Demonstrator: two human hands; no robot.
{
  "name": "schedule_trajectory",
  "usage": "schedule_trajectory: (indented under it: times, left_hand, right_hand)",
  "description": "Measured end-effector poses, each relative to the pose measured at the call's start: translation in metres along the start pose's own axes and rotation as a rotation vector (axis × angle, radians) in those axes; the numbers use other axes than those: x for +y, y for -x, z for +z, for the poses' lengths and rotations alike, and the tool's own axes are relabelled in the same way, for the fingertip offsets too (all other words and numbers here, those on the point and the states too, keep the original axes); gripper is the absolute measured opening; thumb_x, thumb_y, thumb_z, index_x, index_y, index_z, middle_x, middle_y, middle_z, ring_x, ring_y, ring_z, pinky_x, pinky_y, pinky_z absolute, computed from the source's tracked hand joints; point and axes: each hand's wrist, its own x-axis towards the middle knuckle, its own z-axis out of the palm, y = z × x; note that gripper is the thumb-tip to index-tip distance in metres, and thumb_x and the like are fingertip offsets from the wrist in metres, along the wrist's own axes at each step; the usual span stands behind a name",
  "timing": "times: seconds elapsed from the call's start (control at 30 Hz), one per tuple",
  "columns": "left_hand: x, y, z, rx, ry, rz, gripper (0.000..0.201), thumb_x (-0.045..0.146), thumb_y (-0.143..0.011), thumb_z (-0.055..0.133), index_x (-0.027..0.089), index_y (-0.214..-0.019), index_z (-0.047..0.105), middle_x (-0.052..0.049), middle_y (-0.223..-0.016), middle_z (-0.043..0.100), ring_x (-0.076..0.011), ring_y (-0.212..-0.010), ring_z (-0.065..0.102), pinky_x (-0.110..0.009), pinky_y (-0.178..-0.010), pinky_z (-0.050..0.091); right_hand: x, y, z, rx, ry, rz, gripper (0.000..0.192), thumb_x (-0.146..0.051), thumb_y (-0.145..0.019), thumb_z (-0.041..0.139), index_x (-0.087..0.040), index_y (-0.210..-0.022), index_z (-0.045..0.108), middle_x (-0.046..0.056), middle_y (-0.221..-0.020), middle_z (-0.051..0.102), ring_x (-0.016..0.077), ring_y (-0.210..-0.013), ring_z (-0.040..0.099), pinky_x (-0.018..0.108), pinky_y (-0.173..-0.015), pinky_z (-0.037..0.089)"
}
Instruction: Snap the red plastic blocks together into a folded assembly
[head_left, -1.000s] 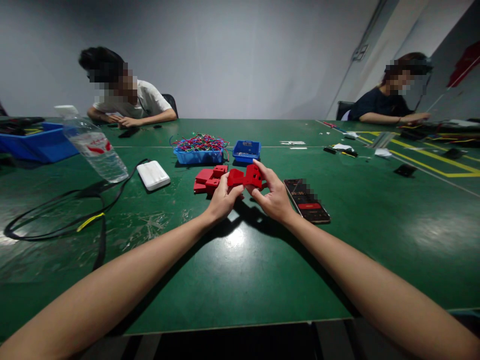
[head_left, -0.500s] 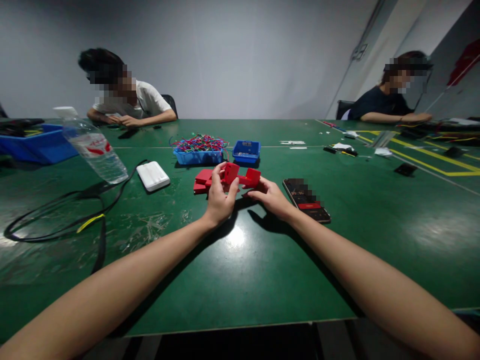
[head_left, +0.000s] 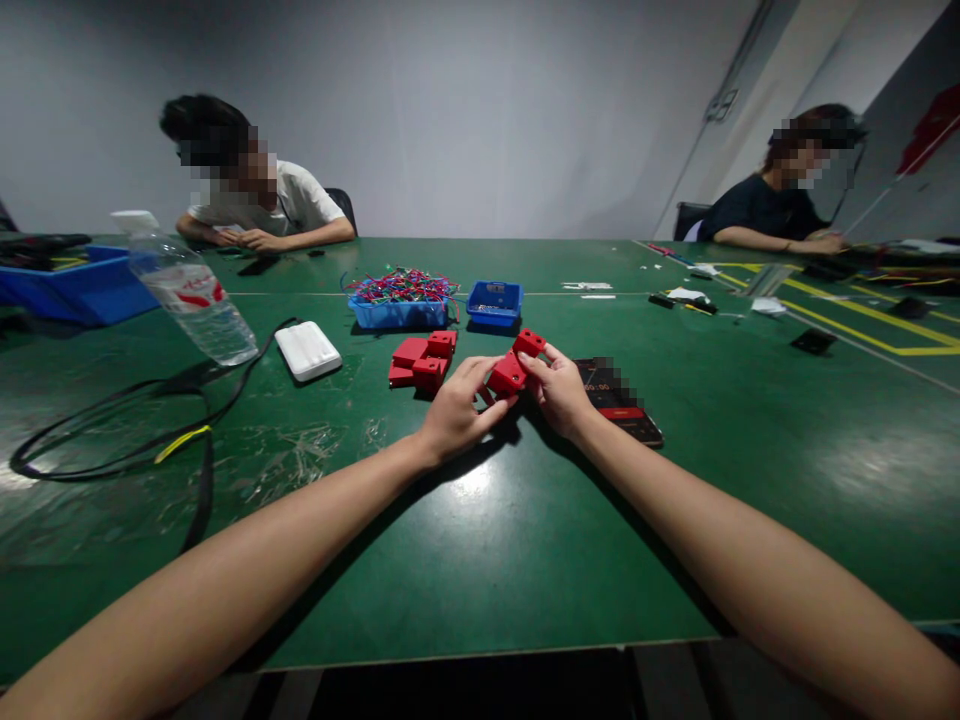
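A red block-like plastic part [head_left: 510,373] with small holes is held above the green table. My right hand [head_left: 561,392] pinches its right side between thumb and fingers. At the left end of the same part, my left hand [head_left: 463,408] has its thumb below and its fingers against it; the exact contact is partly hidden. Several similar red parts [head_left: 411,352] lie together on the table, just left of my left hand. A phone [head_left: 626,415] with a lit screen lies close to my right hand, which partly covers it.
Behind the hands stand a blue bin of colored wires [head_left: 397,313] and a small blue bin [head_left: 495,308]. To the left are a white box-like device [head_left: 307,350], a tilted water bottle [head_left: 199,300] and a black strap [head_left: 112,475]. Two people sit across the table.
My left hand has moved right, away from the red pile, toward my right hand. The red part between my hands has turned, and its blocky end now faces me.
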Motion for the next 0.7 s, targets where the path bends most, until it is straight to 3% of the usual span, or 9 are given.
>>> schedule_trajectory:
  times: [0.2,0.4,0.53,0.7]
  left_hand:
    - [0.004,0.003,0.001,-0.071,-0.083,0.125,0.038,0.034,-0.093,0.052,0.018,-0.127,0.057,-0.014,-0.130,0.057,-0.0248,-0.120,0.056,-0.039,-0.105,0.045]
    - [0.004,-0.004,-0.015,-0.027,-0.418,0.144,0.042,0.040,-0.095,0.045,0.017,-0.128,0.056,-0.015,-0.129,0.060,-0.0291,-0.119,0.053,-0.045,-0.103,0.037]
    - [-0.011,-0.014,-0.034,0.085,-0.586,0.052,0.047,0.045,-0.094,0.042,0.017,-0.129,0.056,-0.015,-0.137,0.054,-0.0315,-0.128,0.045,-0.047,-0.107,0.029]
    - [-0.051,-0.019,-0.063,0.058,-0.675,-0.154,0.052,0.050,-0.095,0.035,0.018,-0.126,0.060,-0.017,-0.139,0.050,-0.0349,-0.127,0.044,-0.051,-0.105,0.032]
  right_hand:
    - [-0.003,0.004,0.003,0.015,0.007,0.021,0.039,-0.035,-0.060,0.082,-0.020,-0.091,0.063,-0.001,-0.080,0.071,0.0155,-0.070,0.066,0.032,-0.071,0.054]
    - [-0.004,0.006,0.005,0.005,0.061,0.000,0.037,-0.030,-0.057,0.079,-0.021,-0.089,0.063,-0.002,-0.078,0.071,0.0160,-0.070,0.065,0.032,-0.069,0.054]
    - [-0.004,0.007,0.005,-0.018,0.088,0.013,0.037,-0.030,-0.058,0.077,-0.021,-0.091,0.063,-0.001,-0.080,0.071,0.0165,-0.070,0.065,0.034,-0.069,0.055]
    - [-0.004,0.008,0.005,-0.043,0.113,0.034,0.034,-0.030,-0.061,0.075,-0.021,-0.091,0.060,-0.001,-0.079,0.069,0.0160,-0.066,0.065,0.034,-0.066,0.055]
